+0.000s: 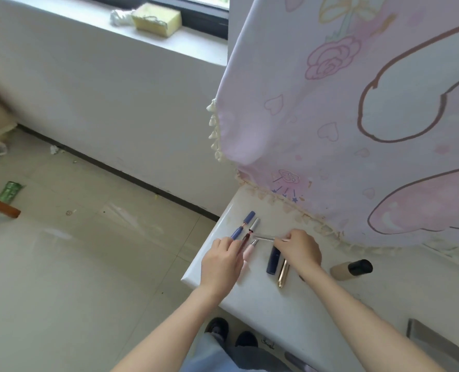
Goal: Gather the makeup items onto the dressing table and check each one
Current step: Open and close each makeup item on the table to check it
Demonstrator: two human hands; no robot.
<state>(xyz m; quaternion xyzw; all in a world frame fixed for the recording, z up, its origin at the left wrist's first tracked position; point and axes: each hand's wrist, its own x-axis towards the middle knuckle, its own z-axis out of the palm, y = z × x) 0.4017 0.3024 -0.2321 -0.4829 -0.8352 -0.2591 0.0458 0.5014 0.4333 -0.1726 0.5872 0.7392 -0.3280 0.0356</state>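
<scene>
Several makeup items lie in a row on the white dressing table (252, 304): a blue lip pencil (245, 224), a dark red lip gloss (245, 238) with a silver cap, a pink tube (249, 249), a navy tube (273, 260), a gold tube (283, 269) and a beige foundation bottle (339, 269) with a black cap. My left hand (220, 264) lies over the pink tube's lower end, its fingertips pinched on the dark red lip gloss. My right hand (299, 251) pinches a thin clear stick (266, 238) that points left toward the gloss.
A pink printed cloth (357, 116) with tassels hangs over the table's back half. A tiled floor (88, 251) with litter lies to the left, below a window sill holding a yellow sponge (157, 19). A metal drawer handle (435, 345) sits at the table's front.
</scene>
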